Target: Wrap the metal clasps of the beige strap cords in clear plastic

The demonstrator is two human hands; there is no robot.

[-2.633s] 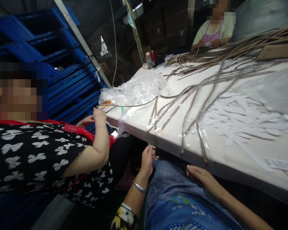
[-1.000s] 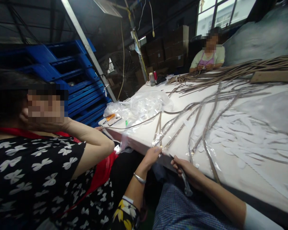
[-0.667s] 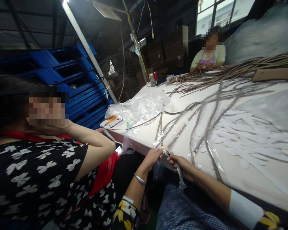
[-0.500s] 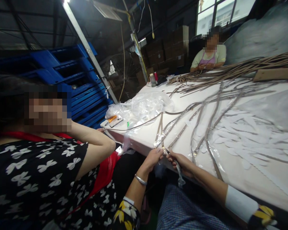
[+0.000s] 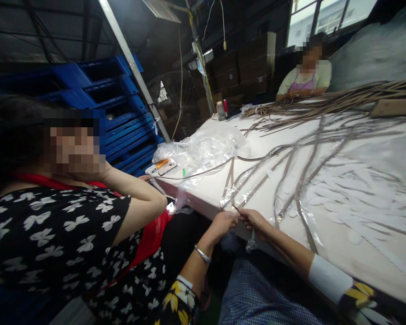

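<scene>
At the table's near edge, my left hand [image 5: 225,223] is closed, its fingertips pinched at the lower end of a narrow brown strap [image 5: 232,183]. Something small and gold-coloured shines there, too small to name. Close beside it, my right hand [image 5: 253,220] is closed on a thin dark pointed thing [image 5: 235,207], whose kind I cannot make out. A wisp of clear plastic [image 5: 251,242] hangs below the right hand. More brown straps in clear plastic sleeves [image 5: 302,180] lie on the white table [image 5: 203,192] just beyond and to the right.
A co-worker in a patterned top [image 5: 81,221] sits close at my left; another person [image 5: 304,81] sits across the table. Clear plastic bags [image 5: 206,144], an orange-handled tool [image 5: 162,163], white paper pieces [image 5: 352,189] and a heap of brown strips [image 5: 311,104] cover parts of the table.
My hands have come closer together, the left turning slightly over. The plastic wisp below my right hand hangs shorter. The whole view has shifted a little.
</scene>
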